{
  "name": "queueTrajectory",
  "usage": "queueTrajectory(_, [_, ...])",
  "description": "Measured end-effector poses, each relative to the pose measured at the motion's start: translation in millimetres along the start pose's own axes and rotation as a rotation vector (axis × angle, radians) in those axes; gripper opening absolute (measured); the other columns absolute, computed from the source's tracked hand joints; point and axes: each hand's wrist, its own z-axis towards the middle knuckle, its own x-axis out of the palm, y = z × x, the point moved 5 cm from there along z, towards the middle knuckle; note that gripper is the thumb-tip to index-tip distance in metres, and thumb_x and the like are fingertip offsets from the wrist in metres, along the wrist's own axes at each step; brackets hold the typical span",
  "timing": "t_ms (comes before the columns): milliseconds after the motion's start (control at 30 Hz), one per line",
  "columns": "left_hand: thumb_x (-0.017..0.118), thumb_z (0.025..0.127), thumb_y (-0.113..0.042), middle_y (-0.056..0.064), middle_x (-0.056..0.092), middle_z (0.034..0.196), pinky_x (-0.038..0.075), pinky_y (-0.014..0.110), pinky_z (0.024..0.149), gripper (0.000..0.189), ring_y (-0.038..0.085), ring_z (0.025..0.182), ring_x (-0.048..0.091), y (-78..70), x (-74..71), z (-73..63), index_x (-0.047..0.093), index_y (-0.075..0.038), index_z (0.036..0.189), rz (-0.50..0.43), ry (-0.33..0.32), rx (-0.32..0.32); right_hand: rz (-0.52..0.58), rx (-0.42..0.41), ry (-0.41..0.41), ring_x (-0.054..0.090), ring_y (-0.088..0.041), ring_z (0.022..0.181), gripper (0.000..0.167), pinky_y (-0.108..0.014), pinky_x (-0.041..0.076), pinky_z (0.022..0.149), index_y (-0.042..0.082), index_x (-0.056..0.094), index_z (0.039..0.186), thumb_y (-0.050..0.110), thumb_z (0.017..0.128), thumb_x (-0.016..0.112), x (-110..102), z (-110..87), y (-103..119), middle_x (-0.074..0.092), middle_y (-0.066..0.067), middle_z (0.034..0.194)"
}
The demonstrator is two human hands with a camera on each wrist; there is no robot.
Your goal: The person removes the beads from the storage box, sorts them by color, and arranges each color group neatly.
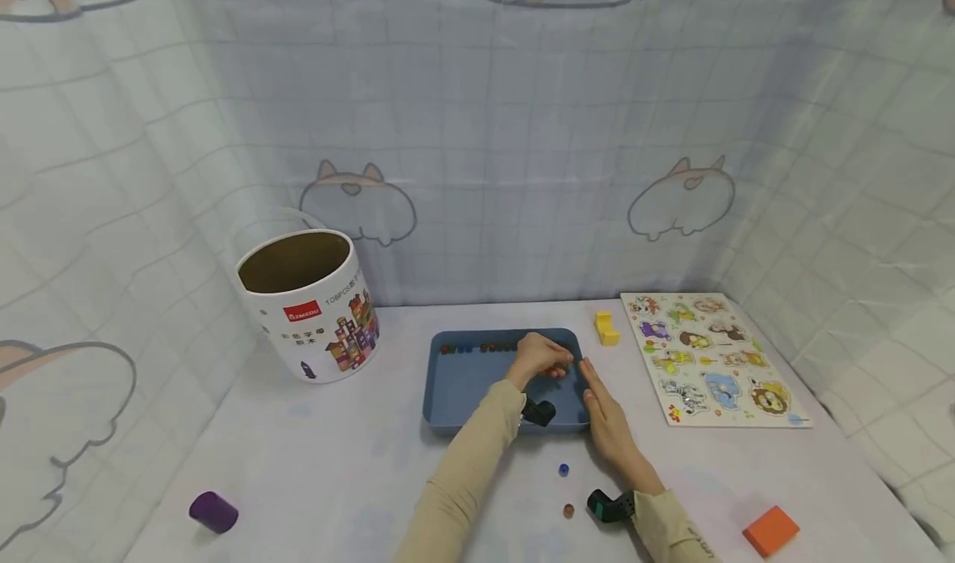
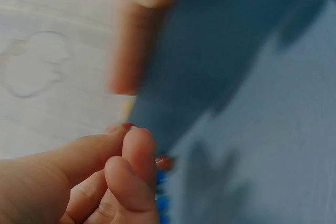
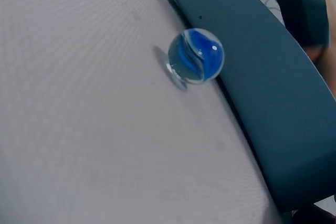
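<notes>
My left hand (image 1: 539,356) is over the back right part of a blue tray (image 1: 466,397). Its thumb and index finger pinch a tiny red marble (image 2: 128,126), mostly hidden by the fingertips. Along the tray's back wall runs a row of brown and blue marbles (image 1: 488,347); a reddish-brown marble (image 2: 164,162) shows just past the left fingers. My right hand (image 1: 610,426) lies along the tray's right side, fingers straight; blurred, its fingers (image 2: 137,40) also appear in the left wrist view. A blue-swirled glass marble (image 3: 196,56) sits near the tray's outer wall (image 3: 252,93).
In front of the tray, a brown marble (image 1: 569,511) lies on the cloth. A white bucket (image 1: 321,322) stands at left, a purple cylinder (image 1: 213,512) nearer. To the right are a yellow block (image 1: 607,328), an animal puzzle board (image 1: 712,364) and an orange block (image 1: 772,531).
</notes>
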Motion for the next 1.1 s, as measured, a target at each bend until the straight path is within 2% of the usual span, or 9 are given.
queueTrajectory(100, [0.075, 0.086, -0.015, 0.013, 0.076, 0.086, 0.060, 0.037, 0.070, 0.016, 0.010, 0.056, 0.067, -4.4, -16.4, -20.0, 0.077, -0.004, 0.097, -0.041, 0.034, 0.068, -0.001, -0.003, 0.001, 0.028, -0.045, 0.141, 0.045, 0.005, 0.005, 0.105, 0.000, 0.033, 0.149, 0.009, 0.106, 0.033, 1, -0.8, 1, 0.029, -0.022, 0.156])
queueTrajectory(200, [0.074, 0.087, -0.019, 0.013, 0.076, 0.091, 0.059, 0.045, 0.076, 0.019, 0.017, 0.064, 0.071, -7.4, -30.5, -41.3, 0.076, -0.007, 0.101, -0.052, 0.059, 0.113, -0.007, 0.005, 0.013, 0.027, -0.045, 0.141, 0.045, 0.005, 0.005, 0.104, 0.000, 0.032, 0.150, 0.011, 0.106, 0.032, -1, -0.4, 1, 0.028, -0.021, 0.157])
queueTrajectory(367, [0.075, 0.085, -0.021, 0.013, 0.075, 0.092, 0.059, 0.047, 0.070, 0.015, 0.034, 0.074, 0.071, -1.8, -42.7, -83.5, 0.078, -0.013, 0.097, 0.004, 0.111, 0.141, -0.004, 0.023, 0.008, 0.027, -0.045, 0.142, 0.045, 0.006, 0.005, 0.102, 0.003, 0.031, 0.151, 0.013, 0.106, 0.031, -4, -1.1, 0, 0.027, -0.019, 0.158])
queueTrajectory(467, [0.076, 0.085, -0.021, 0.015, 0.075, 0.087, 0.058, 0.047, 0.063, 0.011, 0.040, 0.072, 0.069, 9.8, -43.3, -112.7, 0.078, -0.014, 0.093, 0.060, 0.154, 0.174, 0.000, 0.024, 0.005, 0.027, -0.043, 0.143, 0.045, 0.006, 0.006, 0.102, 0.004, 0.032, 0.151, 0.013, 0.107, 0.032, -3, -1.5, -1, 0.027, -0.018, 0.158])
queueTrajectory(533, [0.077, 0.084, -0.021, 0.014, 0.075, 0.082, 0.056, 0.042, 0.055, 0.009, 0.038, 0.064, 0.068, 21.3, -40.0, -130.7, 0.078, -0.014, 0.089, 0.101, 0.188, 0.196, -0.001, 0.031, 0.015, 0.026, -0.041, 0.144, 0.046, 0.006, 0.005, 0.103, 0.005, 0.031, 0.152, 0.014, 0.107, 0.031, -2, -1.7, -1, 0.026, -0.018, 0.158])
queueTrajectory(633, [0.079, 0.082, -0.019, 0.009, 0.073, 0.069, 0.049, 0.029, 0.043, 0.006, 0.022, 0.047, 0.062, 39.8, -29.9, -150.5, 0.078, -0.014, 0.084, 0.170, 0.234, 0.219, -0.002, 0.036, 0.017, 0.025, -0.040, 0.144, 0.046, 0.006, 0.005, 0.103, 0.005, 0.031, 0.152, 0.014, 0.107, 0.031, -2, -1.9, 0, 0.026, -0.017, 0.159])
queueTrajectory(733, [0.080, 0.079, -0.014, 0.002, 0.071, 0.062, 0.038, 0.021, 0.038, 0.003, 0.009, 0.040, 0.054, 53.3, -18.5, -162.8, 0.078, -0.012, 0.079, 0.201, 0.284, 0.216, -0.003, 0.023, 0.010, 0.026, -0.043, 0.143, 0.045, 0.006, 0.005, 0.103, 0.003, 0.031, 0.151, 0.014, 0.107, 0.031, -3, -2.1, 0, 0.026, -0.019, 0.158])
queueTrajectory(867, [0.081, 0.076, -0.006, -0.003, 0.069, 0.059, 0.037, 0.018, 0.038, 0.005, 0.004, 0.039, 0.051, 61.2, -6.5, -172.1, 0.077, -0.009, 0.075, 0.196, 0.327, 0.228, -0.006, 0.006, 0.001, 0.027, -0.046, 0.141, 0.045, 0.006, 0.005, 0.104, 0.001, 0.032, 0.150, 0.011, 0.106, 0.031, -2, -2.2, -1, 0.027, -0.022, 0.157])
queueTrajectory(1100, [0.083, 0.075, -0.007, -0.005, 0.064, 0.052, 0.033, 0.016, 0.036, 0.008, -0.001, 0.035, 0.042, 66.9, 4.6, -174.2, 0.076, -0.010, 0.072, 0.241, 0.324, 0.254, 0.002, 0.004, 0.000, 0.027, -0.046, 0.142, 0.045, 0.006, 0.006, 0.103, 0.002, 0.033, 0.150, 0.013, 0.107, 0.032, -1, -1.9, -1, 0.027, -0.023, 0.156])
